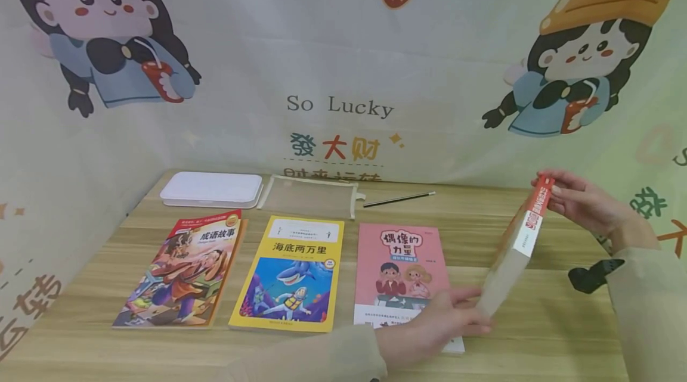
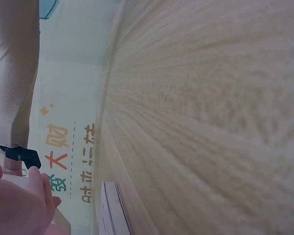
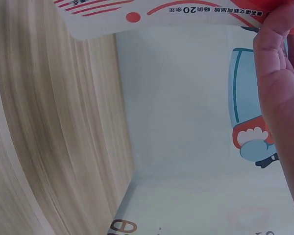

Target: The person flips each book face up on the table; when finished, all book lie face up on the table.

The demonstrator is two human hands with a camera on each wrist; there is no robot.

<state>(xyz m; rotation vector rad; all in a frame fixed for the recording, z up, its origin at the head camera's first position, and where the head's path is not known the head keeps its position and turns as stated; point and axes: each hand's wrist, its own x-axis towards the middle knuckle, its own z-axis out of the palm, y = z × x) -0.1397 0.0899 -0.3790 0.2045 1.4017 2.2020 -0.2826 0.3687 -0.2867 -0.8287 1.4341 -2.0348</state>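
Observation:
A thick book with a red and white spine (image 1: 528, 230) is held up on edge at the right of the head view, tilted, its spine and page edges showing. My right hand (image 1: 590, 200) grips its top end, fingers and thumb around the corner. At the lower end my left hand (image 1: 429, 328) pinches the book's near edge, thumb above and fingers below. The right wrist view shows the book's white and red cover (image 3: 152, 12) beside the right hand (image 3: 284, 83). Partly under the left hand lies a pink book (image 1: 399, 263).
To the left lie a yellow book (image 1: 287, 275) and a book with a colourful cover (image 1: 182, 269). Behind them are a white case (image 1: 212, 188), a mesh pouch (image 1: 308, 196) and a dark pencil (image 1: 399, 199). A printed curtain (image 1: 333, 60) hangs behind the wooden table (image 1: 537, 334).

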